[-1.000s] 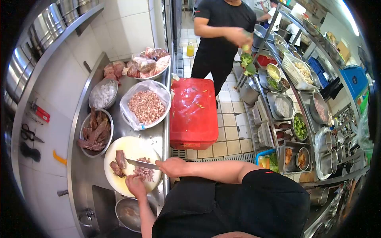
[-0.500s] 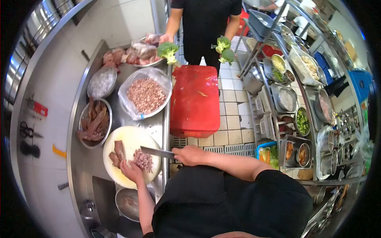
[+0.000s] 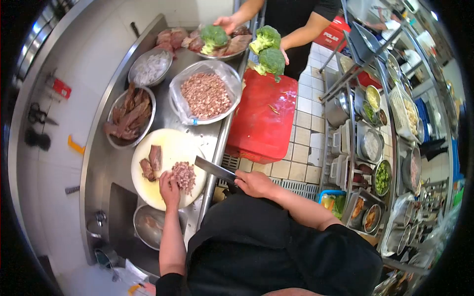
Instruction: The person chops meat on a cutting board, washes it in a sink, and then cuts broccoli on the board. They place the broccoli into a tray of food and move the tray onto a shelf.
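Observation:
My right hand (image 3: 254, 184) is closed round the handle of a cleaver (image 3: 215, 169), its blade pointing left over the edge of the round white cutting board (image 3: 168, 138). On the board, a pile of diced meat (image 3: 184, 176) lies left of the blade tip. My left hand (image 3: 170, 191) rests at the pile's near left edge, fingers slightly apart and touching the meat. Just beyond it are two larger pieces of dark meat (image 3: 155, 158). A bowl of dark meat strips (image 3: 131, 118) stands past the board, beside a plastic-lined bowl of diced meat (image 3: 205, 96).
Across from me a person holds broccoli (image 3: 270, 61) over a red box (image 3: 261, 118). A bowl of pale pieces (image 3: 150, 68) and a bowl of raw meat (image 3: 232, 45) stand farther back. Near the sink is a metal bowl (image 3: 148, 228); shelves (image 3: 368, 133) with food pans stand right.
My left hand has moved off the larger meat pieces to the diced pile. The cleaver has tilted more, its handle nearer me. The other person's broccoli has come closer, and my view has shifted.

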{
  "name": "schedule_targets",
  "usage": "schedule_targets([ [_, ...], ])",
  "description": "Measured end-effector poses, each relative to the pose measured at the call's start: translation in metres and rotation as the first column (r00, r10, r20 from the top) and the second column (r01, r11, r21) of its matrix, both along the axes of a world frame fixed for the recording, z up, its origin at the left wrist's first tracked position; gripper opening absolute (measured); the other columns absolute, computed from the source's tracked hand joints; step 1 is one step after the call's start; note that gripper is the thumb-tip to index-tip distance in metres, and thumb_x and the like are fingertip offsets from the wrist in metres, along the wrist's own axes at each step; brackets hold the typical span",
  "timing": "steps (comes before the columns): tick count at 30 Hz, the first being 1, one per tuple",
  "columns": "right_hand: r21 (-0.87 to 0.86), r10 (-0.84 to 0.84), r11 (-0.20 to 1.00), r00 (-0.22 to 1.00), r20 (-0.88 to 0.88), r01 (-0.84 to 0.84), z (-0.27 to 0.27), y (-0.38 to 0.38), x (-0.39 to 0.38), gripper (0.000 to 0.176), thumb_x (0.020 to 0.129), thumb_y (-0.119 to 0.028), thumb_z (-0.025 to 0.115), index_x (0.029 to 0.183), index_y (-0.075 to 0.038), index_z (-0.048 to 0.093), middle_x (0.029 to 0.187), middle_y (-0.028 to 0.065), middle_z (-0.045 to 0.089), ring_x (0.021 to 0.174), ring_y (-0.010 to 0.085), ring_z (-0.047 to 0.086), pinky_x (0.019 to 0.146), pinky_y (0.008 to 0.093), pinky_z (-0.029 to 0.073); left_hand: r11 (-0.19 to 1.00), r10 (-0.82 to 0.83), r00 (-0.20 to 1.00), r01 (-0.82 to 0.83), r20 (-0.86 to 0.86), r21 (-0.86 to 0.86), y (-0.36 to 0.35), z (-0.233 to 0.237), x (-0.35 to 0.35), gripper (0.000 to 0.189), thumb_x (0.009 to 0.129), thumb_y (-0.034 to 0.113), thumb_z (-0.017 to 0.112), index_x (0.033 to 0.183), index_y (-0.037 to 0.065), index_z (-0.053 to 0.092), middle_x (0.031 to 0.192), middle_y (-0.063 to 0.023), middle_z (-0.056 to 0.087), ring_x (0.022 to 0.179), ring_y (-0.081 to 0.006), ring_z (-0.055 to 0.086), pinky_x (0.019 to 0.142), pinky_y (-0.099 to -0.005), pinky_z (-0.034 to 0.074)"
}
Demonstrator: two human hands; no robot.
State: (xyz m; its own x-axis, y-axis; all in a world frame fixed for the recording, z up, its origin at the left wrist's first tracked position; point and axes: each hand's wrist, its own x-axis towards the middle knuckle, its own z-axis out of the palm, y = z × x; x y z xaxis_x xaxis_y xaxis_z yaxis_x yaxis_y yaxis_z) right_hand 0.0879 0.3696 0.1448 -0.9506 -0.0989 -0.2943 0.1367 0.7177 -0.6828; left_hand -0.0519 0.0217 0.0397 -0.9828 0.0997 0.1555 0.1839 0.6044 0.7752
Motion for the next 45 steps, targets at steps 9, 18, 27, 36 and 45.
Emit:
schedule_targets([
  [9,0.053,-0.056,0.996,0.985,-0.162,0.065,0.012,0.000,-0.014,0.027,0.103,-0.029,0.060,0.119,-0.008,0.064,0.087,0.0295,0.070,0.087,0.0511,0.068,0.076,0.0588,0.053,0.984,0.180,0.966,-0.177,-0.187,0.033,-0.023,0.021,0.000,0.023,0.100,0.014,0.064,0.117,0.000,0.071,0.128,-0.0209,0.067,0.122,-0.0368,0.064,0.107,-0.0416,0.049],
  [18,0.127,-0.039,0.990,0.986,-0.161,0.060,0.018,-0.019,-0.041,0.031,0.102,-0.028,0.059,0.125,-0.008,0.063,0.098,0.0287,0.072,0.091,0.0508,0.069,0.081,0.0600,0.053,0.990,0.029,0.998,-0.036,-0.052,-0.134,-0.001,0.031,0.030,0.070,0.090,0.039,0.080,0.146,0.007,0.055,0.155,-0.0250,0.047,0.146,-0.0424,0.041,0.123,-0.0509,0.032],
  [27,0.085,-0.048,0.995,0.999,-0.021,0.050,0.006,-0.043,-0.067,0.034,0.106,-0.027,0.051,0.133,-0.006,0.052,0.099,0.0363,0.069,0.093,0.0565,0.066,0.085,0.0647,0.049,0.870,-0.251,0.967,0.211,-0.033,-0.447,0.018,0.021,-0.018,0.110,0.076,0.065,0.083,0.162,0.014,0.037,0.168,-0.0256,0.024,0.156,-0.0431,0.023,0.127,-0.0593,0.017],
  [36,-0.356,-0.065,0.920,0.960,0.272,0.164,-0.049,-0.044,-0.071,0.029,0.109,-0.026,0.047,0.126,-0.002,0.051,0.075,0.0165,0.067,0.050,0.0243,0.064,0.057,0.0444,0.053,0.832,-0.244,0.970,0.210,0.002,-0.514,0.048,0.025,-0.009,0.091,0.087,0.064,0.073,0.159,0.017,0.042,0.169,-0.0224,0.027,0.155,-0.0420,0.027,0.126,-0.0628,0.015],
  [45,-0.441,0.168,0.897,0.947,0.272,-0.032,-0.057,-0.098,-0.085,0.027,0.109,-0.023,0.047,0.121,0.001,0.049,0.088,0.0267,0.068,0.071,0.0374,0.070,0.071,0.0501,0.055,0.956,0.104,0.980,-0.145,-0.169,-0.256,0.060,0.012,-0.012,0.050,0.103,0.032,0.060,0.142,0.001,0.057,0.150,-0.0284,0.050,0.142,-0.0459,0.042,0.121,-0.0541,0.031],
])
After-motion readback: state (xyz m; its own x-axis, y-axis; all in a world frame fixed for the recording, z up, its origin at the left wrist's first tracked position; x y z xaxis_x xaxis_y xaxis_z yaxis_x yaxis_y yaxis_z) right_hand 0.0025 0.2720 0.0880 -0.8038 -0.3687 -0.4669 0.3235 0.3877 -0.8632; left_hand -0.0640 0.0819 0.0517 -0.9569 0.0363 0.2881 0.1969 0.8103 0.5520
